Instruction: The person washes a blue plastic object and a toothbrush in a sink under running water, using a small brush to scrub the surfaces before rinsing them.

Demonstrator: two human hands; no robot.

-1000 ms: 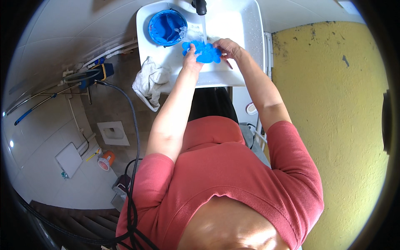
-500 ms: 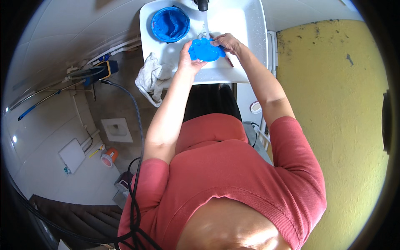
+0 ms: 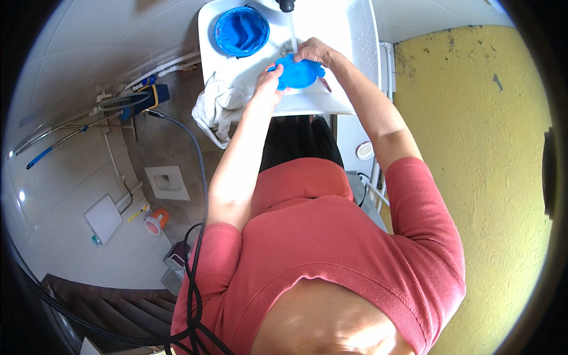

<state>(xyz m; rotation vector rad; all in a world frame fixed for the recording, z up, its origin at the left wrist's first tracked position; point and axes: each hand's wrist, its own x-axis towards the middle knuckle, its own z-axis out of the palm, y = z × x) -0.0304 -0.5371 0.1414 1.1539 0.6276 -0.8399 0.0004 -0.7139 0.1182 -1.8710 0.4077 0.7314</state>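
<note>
- Your left hand (image 3: 267, 83) pinches the left rim of a small blue dish (image 3: 299, 74), fingers curled shut on it.
- Your right hand (image 3: 313, 52) comes in from above and clamps the dish's upper edge, fingers closed over the rim (thumb side hidden, can't tell how it sits).
- The dish sits between both hands, over the white sink (image 3: 349, 35), near its front edge and roughly at mid-width.
- A thin stream of water (image 3: 293, 36) falls from the dark tap (image 3: 286, 5) at the top of the frame and lands right at the dish's upper edge, by your right hand.
- A larger blue bowl (image 3: 241, 31) rests at the left end of the sink, well apart from the dish (something blue crumpled inside, can't tell what).
- A white cloth (image 3: 216, 109) hangs over the sink's front left corner, just beside your left wrist.
- A small reddish object (image 3: 326, 86) shows just right of the dish; too small to tell what it is.
- A yellow wall (image 3: 491, 148) fills the right side.
- A grey hose (image 3: 198, 154) runs down the tiled floor on the left, past a small orange pot (image 3: 156, 220).
</note>
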